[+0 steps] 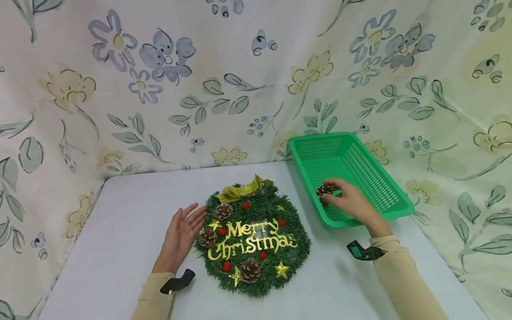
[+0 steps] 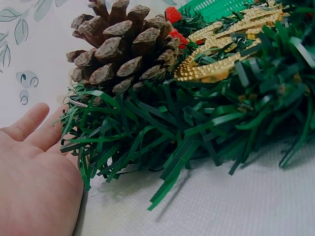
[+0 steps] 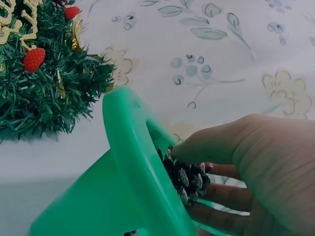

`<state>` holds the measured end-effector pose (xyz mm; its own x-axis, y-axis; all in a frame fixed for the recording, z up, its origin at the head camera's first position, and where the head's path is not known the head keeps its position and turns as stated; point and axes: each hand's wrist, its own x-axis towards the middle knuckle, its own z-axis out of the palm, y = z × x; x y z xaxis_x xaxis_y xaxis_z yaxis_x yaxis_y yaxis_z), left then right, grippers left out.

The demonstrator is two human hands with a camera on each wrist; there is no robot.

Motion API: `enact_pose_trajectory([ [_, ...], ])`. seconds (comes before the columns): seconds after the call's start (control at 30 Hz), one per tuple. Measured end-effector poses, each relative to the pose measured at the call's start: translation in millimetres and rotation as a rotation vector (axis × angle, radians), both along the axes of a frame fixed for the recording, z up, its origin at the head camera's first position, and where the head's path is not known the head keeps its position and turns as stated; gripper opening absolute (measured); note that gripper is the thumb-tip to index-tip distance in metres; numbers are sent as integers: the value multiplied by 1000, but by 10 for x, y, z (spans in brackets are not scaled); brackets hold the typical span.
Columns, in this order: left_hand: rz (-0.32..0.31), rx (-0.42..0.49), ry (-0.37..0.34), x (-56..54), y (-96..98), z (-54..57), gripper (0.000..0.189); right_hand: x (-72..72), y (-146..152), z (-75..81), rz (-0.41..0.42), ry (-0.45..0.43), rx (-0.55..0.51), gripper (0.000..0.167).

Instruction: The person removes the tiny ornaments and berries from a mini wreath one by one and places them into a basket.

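A green tinsel wreath [image 1: 302, 240] with gold "Merry Christmas" lettering [image 1: 252, 242] lies on the table. Palm up, my left hand [image 1: 182, 235] rests at its left edge with fingers straight and fingertips right at the tinsel. Close by that hand, a brown pine cone [image 2: 123, 46] sits on the wreath. Over at the green basket [image 1: 326, 218], my right hand [image 1: 350, 200] holds another pine cone [image 3: 184, 174] between thumb and fingers, just inside the basket's near-left rim. Part of this cone is hidden behind the rim in the right wrist view.
Red berries [image 1: 226, 266], gold stars [image 1: 282, 269] and a gold ribbon bow [image 1: 244, 190] also decorate the wreath. White cloth covers the table [image 1: 132, 213]. A flower-printed curtain [image 1: 224, 89] hangs along the back, directly behind the basket.
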<state>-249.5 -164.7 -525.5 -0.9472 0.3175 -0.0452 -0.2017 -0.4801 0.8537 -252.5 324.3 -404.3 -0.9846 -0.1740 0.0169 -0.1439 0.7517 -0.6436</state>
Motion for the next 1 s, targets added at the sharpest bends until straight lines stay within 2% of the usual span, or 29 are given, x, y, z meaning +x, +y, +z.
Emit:
enact_pose_trajectory([
  [0.5, 14, -3, -12, 4, 7, 15, 73, 14, 34, -11, 2, -5, 1, 50],
  [1.0, 18, -9, -10, 10, 13, 14, 71, 28, -38, 73, 0, 21, -46, 49],
])
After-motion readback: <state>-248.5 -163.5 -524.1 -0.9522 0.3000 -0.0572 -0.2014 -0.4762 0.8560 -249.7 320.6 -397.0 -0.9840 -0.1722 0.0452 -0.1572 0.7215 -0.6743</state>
